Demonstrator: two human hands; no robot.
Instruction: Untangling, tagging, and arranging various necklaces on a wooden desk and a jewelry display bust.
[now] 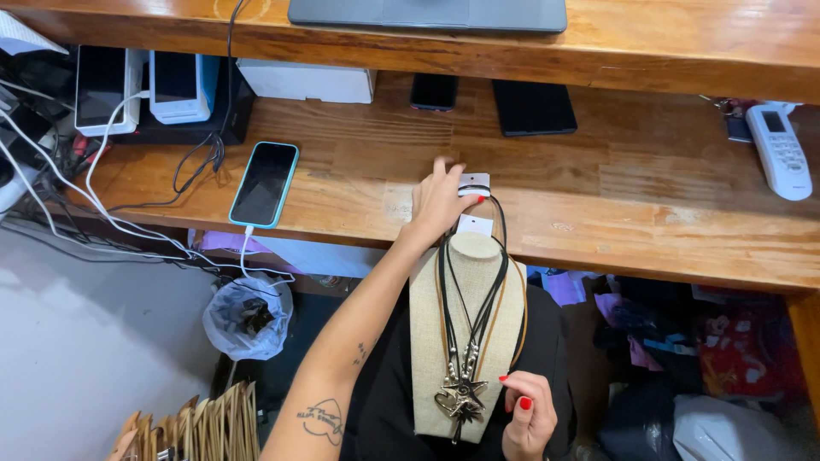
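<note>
Down at six o'clock a beige fabric necklace bust [431,341] leans on the person's lap, its neck touching the front edge of the wooden desk [598,188]; black and brown cords [475,316] hang down its front to a cluster of metal star pendants [461,397]. The left hand [437,203] reaches up past the bust's neck to twelve o'clock, fingers spread wide and resting on the desk beside a small white tag [475,183] where the cords loop over; whether it pinches the cords I cannot tell, since the palm hides them. The right hand [528,414], at five o'clock, curls loosely against the bust's lower right edge, thumb just beside the pendants, gripping nothing clearly.

As for containers: a grey plastic bag [246,320] hangs under the desk at eight o'clock with something dark and crumpled inside; a woven basket [201,427] shows at seven o'clock, its contents out of view.

On the desk, a phone in a turquoise case [265,183] lies at ten o'clock with a white cable [111,171] plugged in; two card terminals [141,85] stand at eleven o'clock beside a white box [306,83]; a dark phone [433,91] and a black wallet-like slab [534,107] lie at twelve to one; a white remote [779,152] sits at two o'clock. Heaped clothes [683,341] crowd the space under the desk at four o'clock.
</note>
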